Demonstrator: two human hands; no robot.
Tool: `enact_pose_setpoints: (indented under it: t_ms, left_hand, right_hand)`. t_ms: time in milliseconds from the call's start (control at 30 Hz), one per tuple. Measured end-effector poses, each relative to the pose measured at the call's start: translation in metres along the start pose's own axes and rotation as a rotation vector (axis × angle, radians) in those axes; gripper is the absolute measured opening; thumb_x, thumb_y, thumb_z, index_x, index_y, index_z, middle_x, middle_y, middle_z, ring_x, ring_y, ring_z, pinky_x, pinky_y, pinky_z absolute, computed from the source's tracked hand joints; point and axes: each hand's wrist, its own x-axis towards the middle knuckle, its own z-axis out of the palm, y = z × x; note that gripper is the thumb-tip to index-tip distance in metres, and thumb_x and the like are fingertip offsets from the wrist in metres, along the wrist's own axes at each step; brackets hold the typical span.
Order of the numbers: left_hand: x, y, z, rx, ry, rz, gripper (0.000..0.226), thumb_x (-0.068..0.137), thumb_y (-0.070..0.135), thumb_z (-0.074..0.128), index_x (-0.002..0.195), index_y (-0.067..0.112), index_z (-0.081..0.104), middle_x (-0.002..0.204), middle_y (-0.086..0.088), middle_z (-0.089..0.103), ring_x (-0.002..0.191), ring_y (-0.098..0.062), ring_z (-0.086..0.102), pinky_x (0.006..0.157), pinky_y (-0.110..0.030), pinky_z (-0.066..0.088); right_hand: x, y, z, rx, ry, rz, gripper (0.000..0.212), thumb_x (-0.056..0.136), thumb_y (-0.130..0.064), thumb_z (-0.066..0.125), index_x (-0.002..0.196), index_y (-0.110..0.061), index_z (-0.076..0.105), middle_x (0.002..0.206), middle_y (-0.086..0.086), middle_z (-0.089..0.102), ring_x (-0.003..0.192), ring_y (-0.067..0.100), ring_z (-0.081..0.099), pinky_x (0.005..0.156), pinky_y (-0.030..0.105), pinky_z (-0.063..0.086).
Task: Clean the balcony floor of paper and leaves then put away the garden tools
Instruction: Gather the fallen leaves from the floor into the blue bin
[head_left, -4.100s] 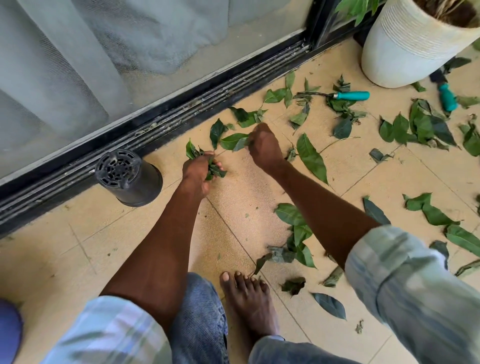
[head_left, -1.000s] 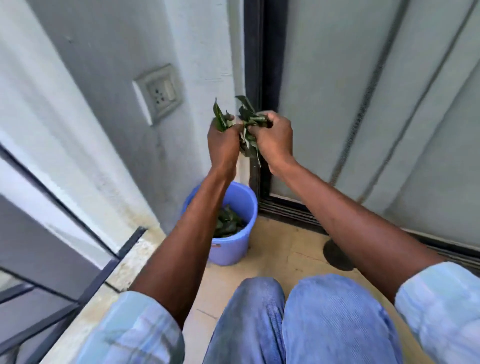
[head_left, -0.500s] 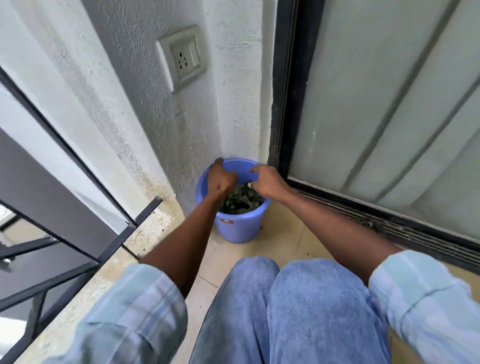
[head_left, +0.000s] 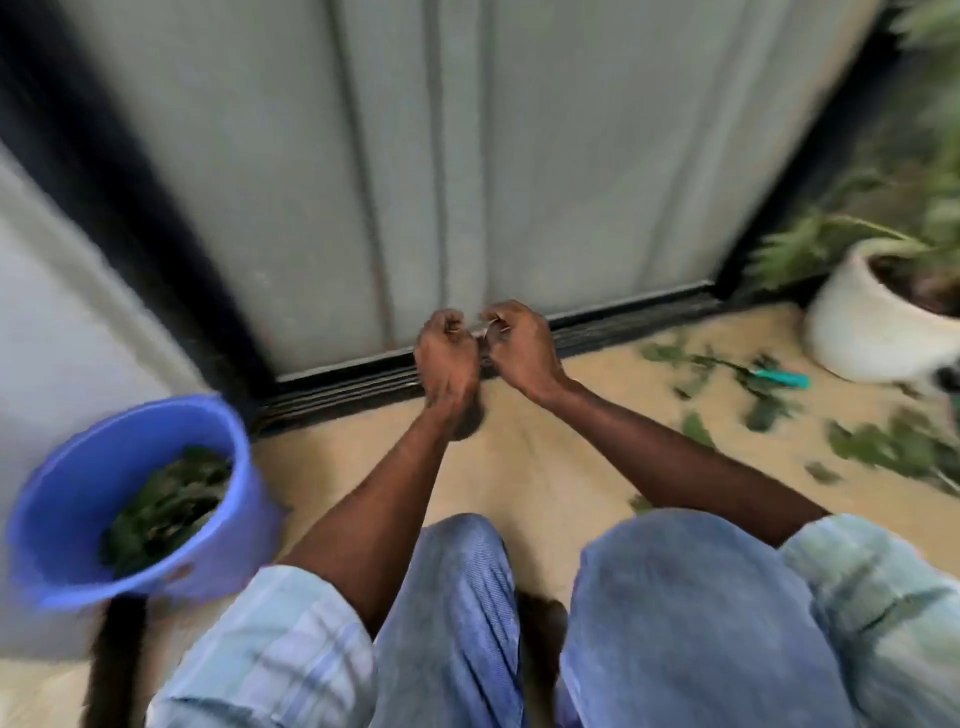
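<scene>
Both hands are raised side by side at 12 o'clock, just apart. The left hand (head_left: 448, 354) and right hand (head_left: 521, 349) have curled fingers holding nothing visible. The blue bucket (head_left: 62, 525) with collected leaves stands at 9 o'clock. Loose leaves (head_left: 883, 447) and a teal-handled tool (head_left: 782, 378) lie on the floor (head_left: 545, 467) at 2 o'clock, near a white pot (head_left: 862, 332).

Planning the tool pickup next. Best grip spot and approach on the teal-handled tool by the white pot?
Probably the teal handle: it lies flat on the floor, sticking out rightward, clear of the leaves that cover the dark working end. Come from above, fingers across the handle's width. The white pot crowds the far right side. Motion blur hides finer shape.
</scene>
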Motion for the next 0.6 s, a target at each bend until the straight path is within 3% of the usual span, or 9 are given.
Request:
enact_pose_setpoints:
  t_ms: [100, 167, 333, 433, 500, 600]
  left_hand:
    - [-0.044, 0.024, 0.078, 0.053, -0.294, 0.073, 0.023, 0.089, 0.008, 0.053, 0.106, 0.009, 0.070, 0.109, -0.015, 0.071, 0.104, -0.030, 0.063, 0.087, -0.032, 0.045]
    - [-0.081, 0.034, 0.122, 0.090, -0.570, 0.025, 0.026, 0.086, 0.011, 0.058, 0.110, 0.014, 0.068, 0.116, -0.009, 0.069, 0.107, -0.026, 0.063, 0.085, -0.029, 0.046]
    - [-0.160, 0.025, 0.199, 0.279, -1.053, -0.008, 0.020, 0.080, 0.019, 0.066, 0.097, 0.010, 0.072, 0.105, -0.008, 0.072, 0.100, -0.026, 0.065, 0.085, -0.033, 0.052]
    - [-0.197, 0.006, 0.238, 0.323, -1.172, -0.030, 0.035, 0.068, 0.026, 0.065, 0.097, 0.007, 0.071, 0.105, -0.012, 0.071, 0.101, -0.028, 0.066, 0.085, -0.036, 0.053]
    - [-0.218, -0.009, 0.262, 0.401, -1.233, -0.035, 0.036, 0.073, 0.024, 0.066, 0.103, 0.003, 0.068, 0.107, -0.017, 0.069, 0.101, -0.032, 0.066, 0.085, -0.039, 0.055]
    - [-0.244, -0.024, 0.286, 0.420, -1.233, -0.144, 0.029, 0.085, 0.013, 0.060, 0.105, -0.006, 0.066, 0.084, -0.018, 0.070, 0.074, -0.029, 0.069, 0.062, -0.035, 0.058]
  right_hand:
    - [-0.032, 0.069, -0.081, -0.095, 0.108, 0.209, 0.024, 0.078, 0.002, 0.054, 0.092, -0.006, 0.072, 0.095, 0.010, 0.072, 0.092, 0.025, 0.064, 0.083, 0.029, 0.046]
    - [-0.063, 0.111, -0.130, -0.120, 0.191, 0.369, 0.023, 0.078, -0.001, 0.053, 0.091, -0.009, 0.071, 0.094, 0.007, 0.072, 0.089, 0.023, 0.064, 0.081, 0.030, 0.048]
    - [-0.149, 0.191, -0.197, -0.192, 0.203, 0.625, 0.025, 0.080, 0.000, 0.056, 0.098, -0.007, 0.072, 0.103, 0.010, 0.072, 0.096, 0.025, 0.064, 0.078, 0.021, 0.041]
    - [-0.205, 0.234, -0.206, -0.240, 0.185, 0.735, 0.025, 0.080, 0.000, 0.061, 0.102, -0.004, 0.072, 0.106, 0.013, 0.071, 0.099, 0.028, 0.064, 0.085, 0.026, 0.044]
    - [-0.241, 0.262, -0.203, -0.268, 0.125, 0.776, 0.027, 0.079, -0.002, 0.064, 0.104, -0.005, 0.071, 0.106, 0.014, 0.070, 0.098, 0.031, 0.065, 0.088, 0.028, 0.045]
    - [-0.291, 0.282, -0.197, -0.283, 0.021, 0.845, 0.028, 0.079, 0.000, 0.064, 0.105, -0.006, 0.072, 0.110, 0.013, 0.070, 0.103, 0.030, 0.065, 0.089, 0.029, 0.045]
